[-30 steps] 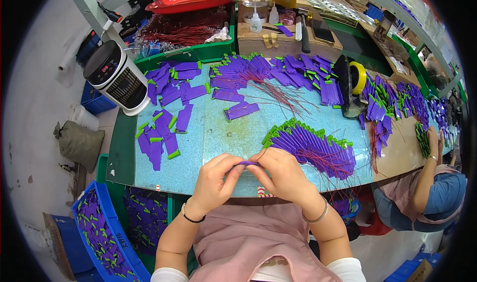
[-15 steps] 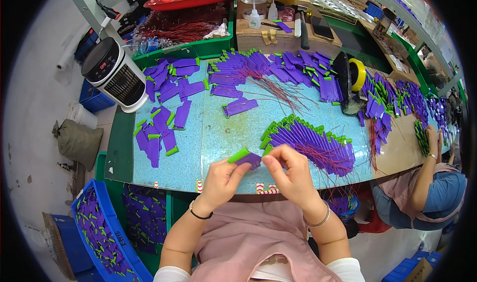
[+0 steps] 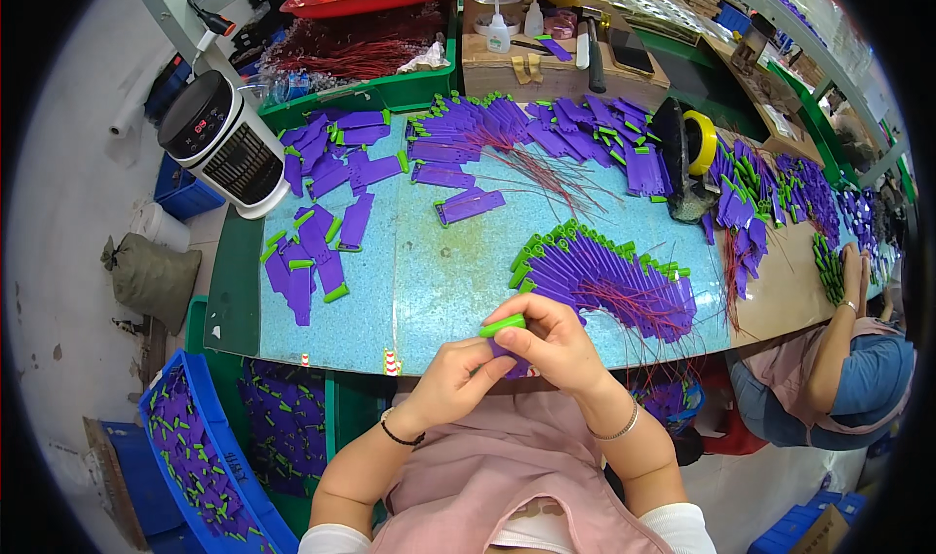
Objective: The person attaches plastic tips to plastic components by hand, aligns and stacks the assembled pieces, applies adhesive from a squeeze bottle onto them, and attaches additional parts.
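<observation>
Close to the table's front edge, a flat purple piece with a bright green rounded end [image 3: 502, 326] is pinched between both my hands. My right hand [image 3: 558, 347] grips it by the green end, thumb laid across. Fingers of my left hand [image 3: 451, 383] close on its purple lower part, which they mostly cover. Just beyond my right hand lies a fanned row of like purple pieces [image 3: 585, 273], green ends outward, with thin dark red wires [image 3: 639, 305] trailing from them. A single purple piece [image 3: 471, 206] rests farther off.
Loose purple pieces [image 3: 356, 220] lie at the left, beside a white and black heater [image 3: 239, 154]. Along the back stand a green bin of red wires [image 3: 385, 96] and a wooden block [image 3: 536, 71] with small bottles. Yellow tape [image 3: 700, 144] sits right; another person's arm [image 3: 837, 344] is beyond.
The purple piece has come nearer to me and swung round, its green end now under my right thumb. My hands have drawn together, the left moving right and slightly down.
</observation>
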A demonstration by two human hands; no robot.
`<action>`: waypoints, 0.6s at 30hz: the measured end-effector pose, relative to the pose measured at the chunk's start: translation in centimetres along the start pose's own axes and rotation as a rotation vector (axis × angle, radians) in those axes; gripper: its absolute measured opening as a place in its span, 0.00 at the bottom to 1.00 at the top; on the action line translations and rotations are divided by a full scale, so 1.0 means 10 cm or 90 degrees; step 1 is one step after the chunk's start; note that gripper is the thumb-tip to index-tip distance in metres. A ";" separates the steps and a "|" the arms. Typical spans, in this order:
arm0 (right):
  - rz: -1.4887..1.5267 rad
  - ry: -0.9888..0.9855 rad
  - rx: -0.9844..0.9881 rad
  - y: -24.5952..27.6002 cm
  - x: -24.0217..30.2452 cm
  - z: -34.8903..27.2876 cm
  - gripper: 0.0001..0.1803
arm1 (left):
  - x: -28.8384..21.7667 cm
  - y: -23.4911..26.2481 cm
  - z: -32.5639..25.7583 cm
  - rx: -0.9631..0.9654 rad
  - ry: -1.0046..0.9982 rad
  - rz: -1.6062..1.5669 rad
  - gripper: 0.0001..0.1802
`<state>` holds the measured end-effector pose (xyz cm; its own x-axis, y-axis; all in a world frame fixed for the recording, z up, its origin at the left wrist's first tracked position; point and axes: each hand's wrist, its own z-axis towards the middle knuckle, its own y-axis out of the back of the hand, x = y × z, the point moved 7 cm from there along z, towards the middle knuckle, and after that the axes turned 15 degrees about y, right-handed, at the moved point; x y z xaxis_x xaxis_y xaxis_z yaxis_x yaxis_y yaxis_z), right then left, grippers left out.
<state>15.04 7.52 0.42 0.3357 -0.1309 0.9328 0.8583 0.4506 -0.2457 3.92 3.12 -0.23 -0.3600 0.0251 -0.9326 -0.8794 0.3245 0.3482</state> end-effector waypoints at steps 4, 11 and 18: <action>-0.403 0.279 0.023 0.10 0.31 -0.02 0.07 | 0.22 0.04 0.13 -0.028 0.161 -0.293 0.10; -0.796 0.340 0.104 0.25 0.23 -0.29 0.10 | 0.04 0.92 0.77 -0.296 -0.105 0.297 0.19; -0.976 0.406 -0.009 0.80 0.51 0.39 0.19 | 0.38 0.98 0.89 -0.383 -0.070 0.487 0.24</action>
<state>22.06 13.89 4.25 -0.6779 -0.7338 0.0446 0.5213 -0.4371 0.7329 -3.25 14.82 -1.21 -0.8950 0.1250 -0.4283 -0.4436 -0.3519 0.8243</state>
